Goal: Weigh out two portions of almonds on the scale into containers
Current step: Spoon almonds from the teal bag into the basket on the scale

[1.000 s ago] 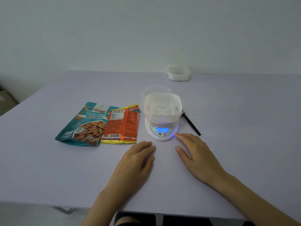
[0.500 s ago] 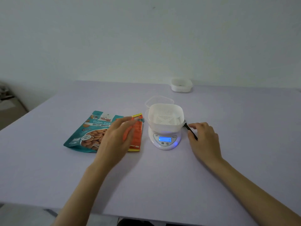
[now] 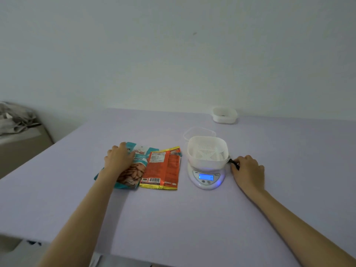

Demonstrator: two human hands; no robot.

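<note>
Far left, off the table (image 3: 173,218), a grey heap of clutter (image 3: 15,118) sits on a low surface.

On the table, the left hand (image 3: 120,158) lies on the almond bag (image 3: 134,172), a teal pouch lying flat. The fingers bend over the bag's upper left part and the thumb lies on its face. I cannot tell from here whether they grip it or only rest there. Touching the pouch at its 3 o'clock side lies an orange bag (image 3: 162,168), label side up.

Next comes the scale (image 3: 207,179), near the orange bag but apart from it, its blue display lit. I cannot read the figures. A white basket (image 3: 207,153) with a slotted floor stands on its platform, and I see no almonds in it. At the scale's 12 o'clock, just behind the basket, a clear tub (image 3: 198,132) rests on the table. Farther off, at about 1 o'clock and close to the table's back edge, stands a white tub (image 3: 224,115).

At the scale's 3 o'clock, the right hand (image 3: 248,170) has its fingers curled, pinching a thin black tool (image 3: 235,164). The tool's far end points toward the basket's side. The hand itself rests on the table.
</note>
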